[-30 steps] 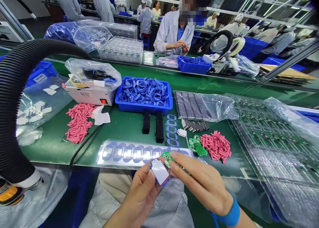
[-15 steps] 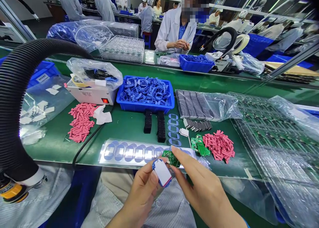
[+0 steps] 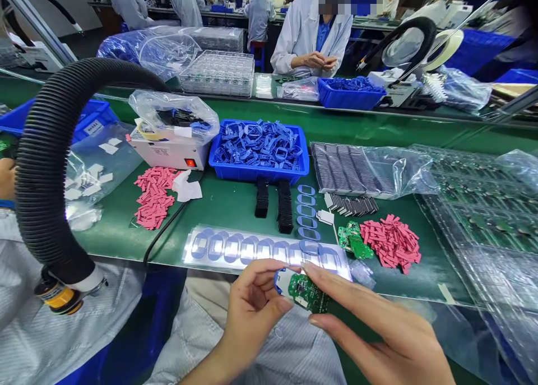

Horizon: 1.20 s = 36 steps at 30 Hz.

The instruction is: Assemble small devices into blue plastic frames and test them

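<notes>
My left hand (image 3: pixel 256 309) is closed round a small blue plastic frame (image 3: pixel 278 282) with a white panel inside it. My right hand (image 3: pixel 370 323) pinches a green circuit board (image 3: pixel 306 293) between thumb and fingers. The board lies over the white panel, its left end overlapping the frame; whether it is seated in it I cannot tell. Both hands are in front of the table edge, above the lap. Just behind them lies a clear sheet with oval film stickers (image 3: pixel 231 247). More green boards (image 3: pixel 355 240) lie beside a pile of pink strips (image 3: pixel 393 242).
A blue bin (image 3: pixel 258 175) of blue frames stands at the back middle, with black stacked parts (image 3: pixel 284 208) before it. Another pink pile (image 3: pixel 155 197) lies left. A black fume hose (image 3: pixel 46 166) arches at the left. Trays of boards (image 3: pixel 483 217) occupy the right. A co-worker (image 3: pixel 313 37) sits opposite.
My right hand has brought the green board onto the white panel in the blue frame; before, it was held just behind it. The view has shifted slightly.
</notes>
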Tool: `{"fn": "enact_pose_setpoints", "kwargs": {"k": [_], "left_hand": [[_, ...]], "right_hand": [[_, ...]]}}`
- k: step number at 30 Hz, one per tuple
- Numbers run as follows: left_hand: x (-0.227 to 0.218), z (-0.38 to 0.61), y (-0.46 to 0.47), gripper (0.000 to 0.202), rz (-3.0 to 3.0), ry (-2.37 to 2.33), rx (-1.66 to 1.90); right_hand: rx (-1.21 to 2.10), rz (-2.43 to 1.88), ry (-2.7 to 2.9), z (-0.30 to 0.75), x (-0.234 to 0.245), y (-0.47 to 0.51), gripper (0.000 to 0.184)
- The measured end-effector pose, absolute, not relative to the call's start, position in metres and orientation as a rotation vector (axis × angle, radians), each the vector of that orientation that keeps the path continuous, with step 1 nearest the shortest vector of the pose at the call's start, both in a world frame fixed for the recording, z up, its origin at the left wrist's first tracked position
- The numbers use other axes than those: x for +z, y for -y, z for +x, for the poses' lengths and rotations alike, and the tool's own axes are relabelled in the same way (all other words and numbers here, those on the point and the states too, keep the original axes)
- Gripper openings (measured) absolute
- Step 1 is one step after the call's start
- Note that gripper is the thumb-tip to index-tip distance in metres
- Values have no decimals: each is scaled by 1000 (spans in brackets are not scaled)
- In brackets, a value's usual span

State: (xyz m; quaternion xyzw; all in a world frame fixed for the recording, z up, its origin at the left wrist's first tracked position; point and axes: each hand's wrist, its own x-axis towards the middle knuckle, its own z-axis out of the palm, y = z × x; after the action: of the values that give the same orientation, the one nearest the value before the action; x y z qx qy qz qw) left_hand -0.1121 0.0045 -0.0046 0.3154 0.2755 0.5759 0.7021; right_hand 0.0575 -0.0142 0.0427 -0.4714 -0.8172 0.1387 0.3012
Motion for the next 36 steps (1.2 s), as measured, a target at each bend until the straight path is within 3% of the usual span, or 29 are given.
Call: {"fn": "enact_pose_setpoints", "kwargs": {"k": [10, 24, 36], "left_hand": [[-2, -113, 2, 32, 773, -802, 1274], [5, -124, 0, 34, 1077, -1003, 1216], [-2, -118, 4, 34, 847, -929, 1095]], "right_hand": [[268, -1184, 2144, 52, 46, 11, 34], [206, -1125, 2162, 51, 38, 15, 52], [75, -1121, 2171, 57, 38, 19, 61]]}}
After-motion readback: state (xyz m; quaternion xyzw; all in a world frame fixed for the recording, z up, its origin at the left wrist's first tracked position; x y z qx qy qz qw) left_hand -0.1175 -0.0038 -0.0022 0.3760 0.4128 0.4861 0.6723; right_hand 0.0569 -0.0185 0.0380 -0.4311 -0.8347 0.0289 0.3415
